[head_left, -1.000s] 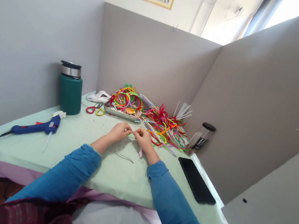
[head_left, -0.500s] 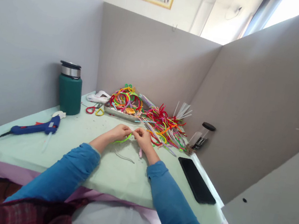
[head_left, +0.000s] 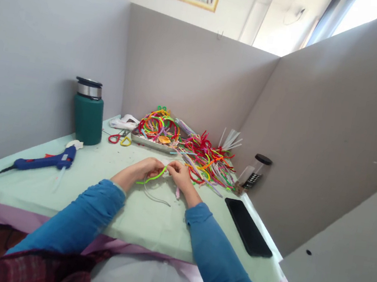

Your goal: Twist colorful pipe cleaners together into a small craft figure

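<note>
Both hands meet over the middle of the table. My left hand is closed, its fingers pinching a bright green pipe cleaner that curves down to the left. Fingertips of my right hand are pressed together at the upper end of the same pipe cleaner, close to the left fingers. A thin grey pipe cleaner curves below the left hand; whether that hand also holds it I cannot tell. Under the right hand lies a small pink piece.
At the back stand a metal tray of colourful bent pieces and a heap of pipe cleaners. To the left are a green bottle and a blue glue gun with its cord. A black phone and a clear black-lidded container are rightward.
My left hand has shifted slightly left and turned, and more of the green pipe cleaner shows below it. The grey pipe cleaner's upper end now rises toward that hand. My right hand is nearly still.
</note>
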The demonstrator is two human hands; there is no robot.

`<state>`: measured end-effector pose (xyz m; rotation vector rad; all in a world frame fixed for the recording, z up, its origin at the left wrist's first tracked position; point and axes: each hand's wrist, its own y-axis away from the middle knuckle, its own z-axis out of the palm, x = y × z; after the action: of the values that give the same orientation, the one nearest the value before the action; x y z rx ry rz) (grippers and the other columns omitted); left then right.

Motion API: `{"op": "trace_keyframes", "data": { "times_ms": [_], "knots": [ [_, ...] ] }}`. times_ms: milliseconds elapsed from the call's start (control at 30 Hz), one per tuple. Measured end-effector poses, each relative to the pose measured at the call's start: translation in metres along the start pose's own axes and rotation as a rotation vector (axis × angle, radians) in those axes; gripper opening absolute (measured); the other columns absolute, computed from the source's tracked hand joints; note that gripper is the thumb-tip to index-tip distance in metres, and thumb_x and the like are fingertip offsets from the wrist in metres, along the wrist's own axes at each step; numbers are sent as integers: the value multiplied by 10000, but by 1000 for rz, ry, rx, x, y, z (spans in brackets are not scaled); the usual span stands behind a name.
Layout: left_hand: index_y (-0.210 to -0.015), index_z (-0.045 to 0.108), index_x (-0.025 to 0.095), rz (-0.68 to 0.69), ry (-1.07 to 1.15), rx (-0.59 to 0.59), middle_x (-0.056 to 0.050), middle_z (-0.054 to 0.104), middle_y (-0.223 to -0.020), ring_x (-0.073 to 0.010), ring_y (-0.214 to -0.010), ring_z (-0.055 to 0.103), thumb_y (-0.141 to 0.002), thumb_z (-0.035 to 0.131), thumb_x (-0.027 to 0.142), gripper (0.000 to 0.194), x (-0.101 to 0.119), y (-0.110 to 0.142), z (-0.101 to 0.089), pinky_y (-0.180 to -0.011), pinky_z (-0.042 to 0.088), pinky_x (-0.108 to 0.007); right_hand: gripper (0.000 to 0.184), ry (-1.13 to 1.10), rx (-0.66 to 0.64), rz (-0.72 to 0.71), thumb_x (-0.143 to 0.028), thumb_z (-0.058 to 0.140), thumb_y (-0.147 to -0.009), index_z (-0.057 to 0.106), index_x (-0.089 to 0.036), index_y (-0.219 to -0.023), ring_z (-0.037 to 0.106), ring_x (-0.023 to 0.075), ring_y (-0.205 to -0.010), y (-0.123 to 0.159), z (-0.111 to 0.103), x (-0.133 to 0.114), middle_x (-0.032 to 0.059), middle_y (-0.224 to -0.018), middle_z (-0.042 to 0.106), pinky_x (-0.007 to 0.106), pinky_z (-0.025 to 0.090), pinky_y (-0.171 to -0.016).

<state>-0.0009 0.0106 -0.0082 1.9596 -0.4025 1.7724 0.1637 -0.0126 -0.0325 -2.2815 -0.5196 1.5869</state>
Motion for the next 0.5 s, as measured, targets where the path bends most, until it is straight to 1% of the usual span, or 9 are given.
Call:
{"op": "trace_keyframes", "data": {
  "times_ms": [100, 267, 333, 433, 500],
  "knots": [
    [-621, 537, 134, 11, -22, 34, 34, 422, -445, -55, -341, 302, -716, 577, 270, 171, -2, -2, 1, -374, 151, -233, 110, 11, 0, 6, -280, 551, -739, 596, -180, -730, 499, 128, -584, 0, 0, 0, -23, -606, 543, 249, 390, -585],
    [-653, 532, 154, 47, -127, 25, 61, 369, -406, -63, -322, 281, -725, 564, 304, 169, -4, -4, 2, -370, 154, -235, 107, 13, -12, 31, -282, 554, -735, 597, -184, -725, 506, 132, -587, -1, 0, 1, -23, -603, 551, 250, 400, -587],
    [-679, 539, 157, 64, -217, 15, 66, 371, -396, -69, -331, 293, -720, 574, 317, 170, -4, -3, 1, -376, 174, -231, 108, 19, -15, 39, -283, 554, -734, 595, -185, -719, 500, 131, -581, 0, -1, 1, -23, -600, 550, 248, 397, -581],
    [-703, 557, 159, 115, -414, 22, 65, 402, -404, -79, -354, 328, -707, 602, 352, 198, -3, 2, 0, -395, 206, -226, 106, 35, -30, 46, -283, 561, -728, 588, -185, -698, 478, 125, -558, 0, -1, -1, -26, -586, 539, 247, 382, -567],
    [-678, 559, 161, 122, -519, 79, 68, 401, -416, -80, -373, 344, -694, 620, 380, 228, -2, 5, 0, -413, 220, -224, 106, 42, -42, 53, -282, 569, -721, 583, -184, -683, 463, 122, -544, 1, -1, -3, -29, -577, 530, 247, 374, -558]
  ]
}}
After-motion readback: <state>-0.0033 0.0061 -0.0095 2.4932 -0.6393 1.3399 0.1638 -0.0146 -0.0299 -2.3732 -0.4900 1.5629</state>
